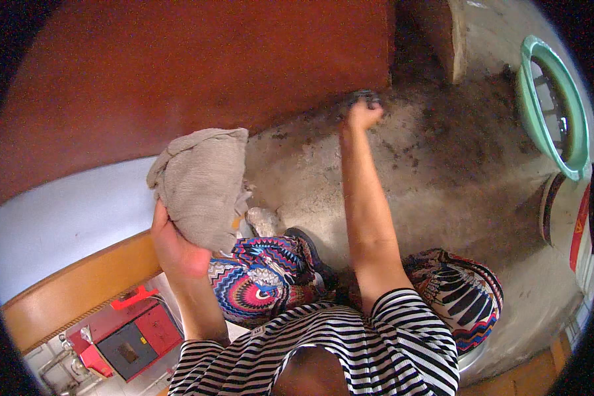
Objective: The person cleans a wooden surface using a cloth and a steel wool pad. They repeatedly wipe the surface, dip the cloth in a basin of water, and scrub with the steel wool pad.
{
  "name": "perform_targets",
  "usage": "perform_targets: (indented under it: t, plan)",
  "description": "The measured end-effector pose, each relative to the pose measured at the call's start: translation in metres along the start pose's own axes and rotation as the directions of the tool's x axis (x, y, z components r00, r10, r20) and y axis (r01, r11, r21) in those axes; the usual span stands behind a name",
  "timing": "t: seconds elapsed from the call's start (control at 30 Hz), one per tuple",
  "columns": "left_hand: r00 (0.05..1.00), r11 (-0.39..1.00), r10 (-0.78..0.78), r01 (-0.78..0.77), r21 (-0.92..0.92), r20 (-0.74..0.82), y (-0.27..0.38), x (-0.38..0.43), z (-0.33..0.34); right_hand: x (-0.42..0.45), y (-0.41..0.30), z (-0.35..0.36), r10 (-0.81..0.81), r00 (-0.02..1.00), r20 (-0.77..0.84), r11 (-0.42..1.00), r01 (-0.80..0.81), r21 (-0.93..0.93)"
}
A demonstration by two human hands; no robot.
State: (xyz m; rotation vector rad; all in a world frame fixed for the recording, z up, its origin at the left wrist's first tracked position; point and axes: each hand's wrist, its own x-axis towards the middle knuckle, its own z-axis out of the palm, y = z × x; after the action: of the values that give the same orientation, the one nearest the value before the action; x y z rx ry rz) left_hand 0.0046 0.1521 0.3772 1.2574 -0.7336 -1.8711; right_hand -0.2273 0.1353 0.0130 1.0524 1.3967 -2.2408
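My left hand [178, 242] grips a folded beige cloth [203, 183] from below and holds it up in front of a reddish-brown panel [218, 64]. At the panel's lower edge, my outstretched right hand [367, 117] is closed around a small dark, blurred thing [364, 95], which may be a scouring pad. It is close to the concrete floor [312, 168], where the ground is stained with dark wet patches. The cloth hides part of the panel's lower left corner.
A green plastic basin [527, 99] of dark water stands at the right. Below it is a white container [562, 218] with a red band. A red and black appliance [133, 341] is at lower left. My patterned trouser legs [262, 282] are bent close to the floor.
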Motion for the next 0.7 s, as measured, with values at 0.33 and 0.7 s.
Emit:
perform_targets:
  t: [0.33,0.7]
  plan:
    - [0.904,0.979,-0.074,0.147,-0.144,0.42,-0.002,0.025,-0.005,-0.103,0.032,0.026,-0.087,0.987,0.137,0.988,0.102,-0.113]
    - [0.991,0.993,-0.019,0.034,-0.111,0.135,0.004,0.013,0.017,-0.111,0.011,0.03,0.423,0.832,0.359,0.89,-0.457,0.009]
